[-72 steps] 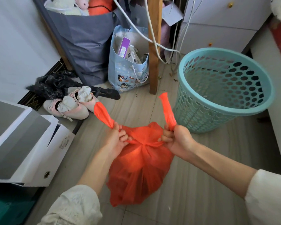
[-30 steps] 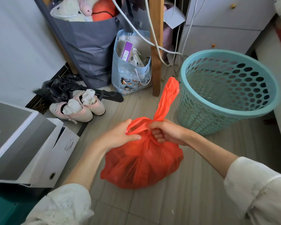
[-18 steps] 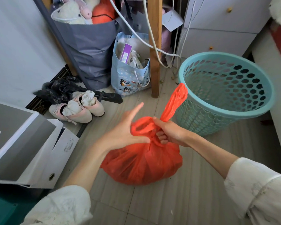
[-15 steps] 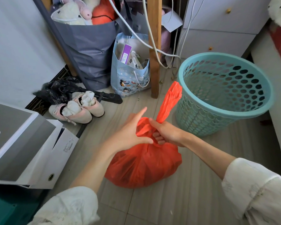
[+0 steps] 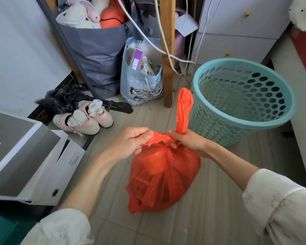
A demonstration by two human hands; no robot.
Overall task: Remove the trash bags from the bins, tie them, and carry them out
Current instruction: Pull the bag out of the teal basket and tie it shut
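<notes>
The left hand [image 5: 131,144] closes now: the finger that pointed up a moment ago has curled in, and it pinches the left ear of the orange trash bag [image 5: 163,177], drawn out short and flat toward the right hand [image 5: 187,142]. A second ago that ear was a loose loop over the bag's neck; now it looks pulled through, so I'd say the second knot is being cinched, and the tying is nearly done.

The right hand is shut tight around the other ear [image 5: 184,108], which stands up straight from the fist. Both hands meet right over the gathered neck, knuckles almost touching, nothing spare between the fingers.

The bag hangs just below the hands, full and rounded; whether its bottom rests on the floor [image 5: 219,209] I cannot tell. The teal bin [image 5: 244,121] stands unlined just beyond the right hand. Pink shoes [image 5: 85,119] sit beyond the left hand, a white box [image 5: 42,170] outside that wrist.

Carrying out is not yet begun.
</notes>
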